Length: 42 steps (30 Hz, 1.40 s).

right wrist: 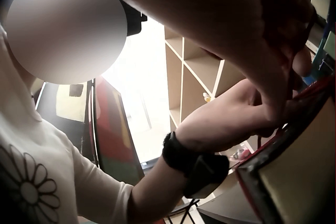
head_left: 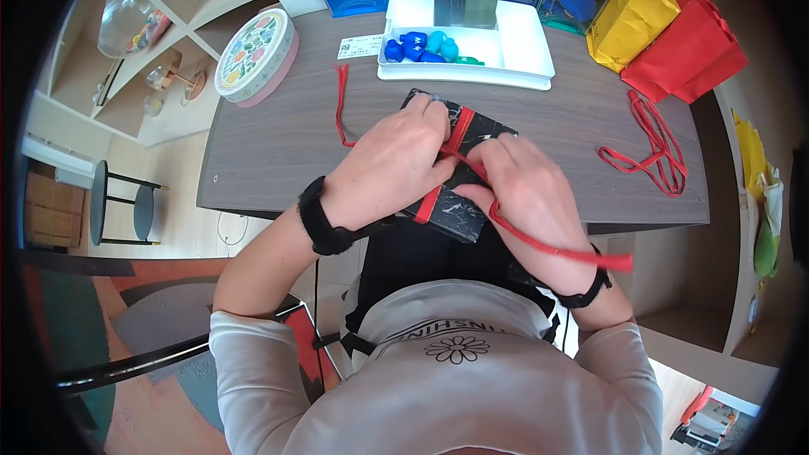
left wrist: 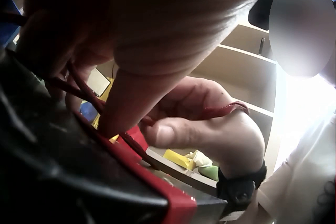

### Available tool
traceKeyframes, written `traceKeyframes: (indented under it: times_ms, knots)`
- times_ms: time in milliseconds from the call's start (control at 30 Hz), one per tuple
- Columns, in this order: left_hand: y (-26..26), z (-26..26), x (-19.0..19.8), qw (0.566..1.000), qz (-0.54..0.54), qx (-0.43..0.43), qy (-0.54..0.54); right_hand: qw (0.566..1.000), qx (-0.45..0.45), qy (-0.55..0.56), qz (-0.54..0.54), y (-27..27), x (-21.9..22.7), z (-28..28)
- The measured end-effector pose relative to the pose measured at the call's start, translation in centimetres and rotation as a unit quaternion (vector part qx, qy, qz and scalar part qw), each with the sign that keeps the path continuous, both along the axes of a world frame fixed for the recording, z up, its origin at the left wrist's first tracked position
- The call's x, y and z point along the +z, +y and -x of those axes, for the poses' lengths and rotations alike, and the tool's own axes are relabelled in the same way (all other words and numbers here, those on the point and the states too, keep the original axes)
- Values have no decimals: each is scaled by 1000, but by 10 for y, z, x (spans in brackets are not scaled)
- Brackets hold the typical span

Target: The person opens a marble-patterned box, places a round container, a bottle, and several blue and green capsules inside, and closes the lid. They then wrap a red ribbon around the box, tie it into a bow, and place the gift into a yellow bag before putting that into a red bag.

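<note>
A black marble-patterned box (head_left: 455, 223) sits at the table's front edge, tilted in the head view, with a red ribbon (head_left: 462, 128) running across it. My left hand (head_left: 394, 150) lies over the box's left side and pinches a strand of ribbon between thumb and fingers. From the right, my right hand (head_left: 531, 179) grips the ribbon close to the box's middle; one loose end trails over that wrist. Another end stretches left of the left hand. In the left wrist view, ribbon strands (left wrist: 86, 91) cross near the left fingertips. The crossing itself is partly hidden by fingers.
Behind the box stands a white tray (head_left: 522, 76) with blue and teal pieces and a dark green box. A round floral box (head_left: 257, 55) is at left. Looped red ribbon (head_left: 653, 147) lies at right, below yellow (head_left: 628, 13) and red (head_left: 691, 46) paper bags.
</note>
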<state>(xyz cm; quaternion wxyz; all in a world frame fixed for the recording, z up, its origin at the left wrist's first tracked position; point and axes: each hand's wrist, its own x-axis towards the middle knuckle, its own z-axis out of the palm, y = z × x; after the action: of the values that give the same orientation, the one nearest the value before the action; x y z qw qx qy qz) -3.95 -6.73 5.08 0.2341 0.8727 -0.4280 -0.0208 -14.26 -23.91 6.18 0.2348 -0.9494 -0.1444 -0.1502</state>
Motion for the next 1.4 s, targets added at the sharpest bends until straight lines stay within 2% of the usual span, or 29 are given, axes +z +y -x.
traceKeyframes:
  times_ms: [100,200,300,400,500,533,600,700,733,933,1033,1067,1167,1233,1300,1367,1400]
  knots:
    - [-3,0,3,999,-24,-4,-46,1000,0,0,-12,6,-15,0]
    - [-7,3,-2,990,-33,-15,-139,1000,8,-22,5,6,-20,3]
    - [-10,2,3,994,-49,-20,-100,999,0,-42,25,4,-24,7]
    - [-8,-1,13,1000,-22,-6,15,995,-19,-62,70,2,-27,8]
    - [-6,-8,11,998,-9,-2,60,990,-34,-75,114,5,-28,7]
    - [-4,-13,9,993,10,-2,121,988,-38,-80,127,6,-27,7]
    - [1,-22,2,969,49,-1,243,987,-42,-80,135,7,-27,7]
    - [4,-26,6,879,134,-13,457,985,-48,-86,141,7,-28,6]
    - [3,-22,13,886,112,-4,450,985,-51,-90,141,7,-29,6]
    - [-1,-16,3,897,156,17,413,988,-28,-77,130,3,-33,7]
    - [-5,-14,-5,905,173,14,389,996,41,-42,65,-9,-24,17]
    - [-6,-13,-11,926,168,24,338,995,85,22,53,-16,-17,22]
    - [-9,-4,-7,954,128,60,265,965,234,120,9,-45,10,37]
    - [-13,1,-11,978,121,65,157,959,274,68,-29,-55,21,26]
    - [-16,7,-14,993,111,49,6,952,267,57,-138,-61,18,8]
    - [-19,10,-17,990,110,22,-81,966,145,-1,-213,-52,-2,-18]
    - [-21,12,-17,987,85,19,-134,965,133,-20,-226,-48,-18,-34]
